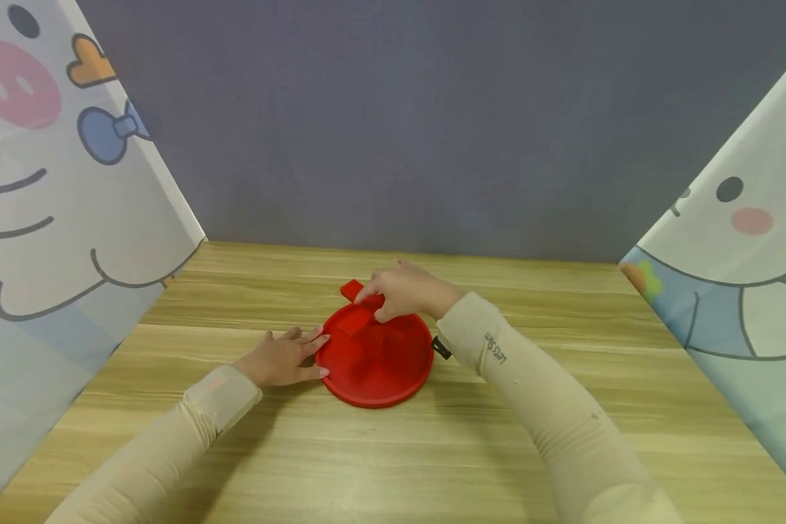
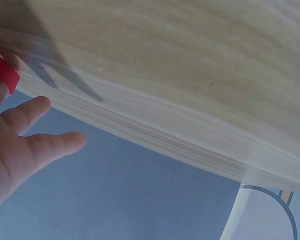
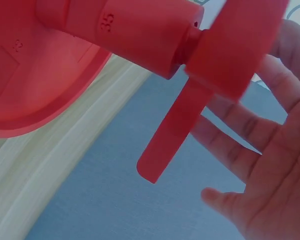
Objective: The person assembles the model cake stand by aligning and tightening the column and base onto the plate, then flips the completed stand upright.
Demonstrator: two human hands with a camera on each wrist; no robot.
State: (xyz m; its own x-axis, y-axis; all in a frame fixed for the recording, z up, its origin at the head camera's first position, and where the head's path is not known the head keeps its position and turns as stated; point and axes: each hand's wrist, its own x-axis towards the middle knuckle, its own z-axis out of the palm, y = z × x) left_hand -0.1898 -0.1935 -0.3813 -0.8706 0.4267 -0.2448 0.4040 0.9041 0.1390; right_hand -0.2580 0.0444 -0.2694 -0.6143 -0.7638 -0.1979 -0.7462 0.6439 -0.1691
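My right hand (image 1: 406,291) loose at handle (image 3: 232,52), left hand (image 1: 280,358) spread against disc (image 1: 376,364), toward table's back edge (image 1: 498,263). Likely light, stiff; brace rim (image 1: 375,403).

In the head view, right of centre, small dark slanted lettering near the cuff of the right sleeve (image 1: 550,415) seems to read "Let's Slim". In the right wrist view, upper middle, the red shaft (image 3: 127,32) bears "35"; a small mark on the red disc (image 3: 45,75), upper left, is unclear.
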